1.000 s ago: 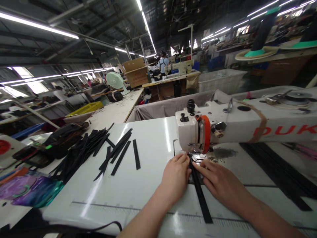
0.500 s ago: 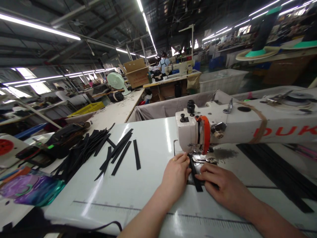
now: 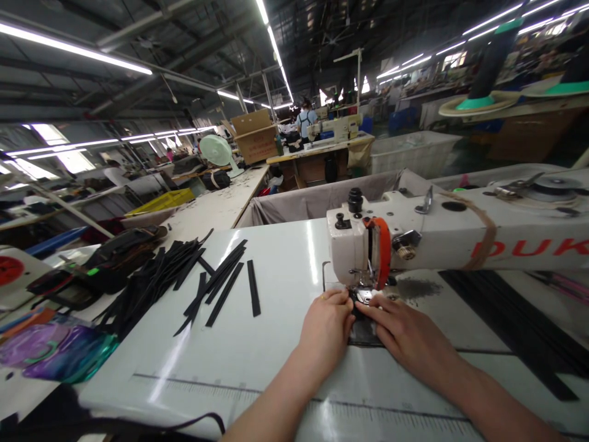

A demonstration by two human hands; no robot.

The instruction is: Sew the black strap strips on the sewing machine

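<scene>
Under the head of a white sewing machine, a black strip lies mostly hidden between my hands. My left hand is at its left side, fingers bent together beside the needle area. From the right, my right hand reaches in with its index finger pressing near the strip and the metal presser foot. Several short black strips are scattered on the pale table to the left.
Long black strips lie right of the machine. A dark heap of strips and a purple-teal bag are at the left. A green fan and a cardboard box stand behind.
The strip's near end, which stuck out toward me between my hands, no longer shows there. My right hand has shifted slightly forward and left, closer to my left hand.
</scene>
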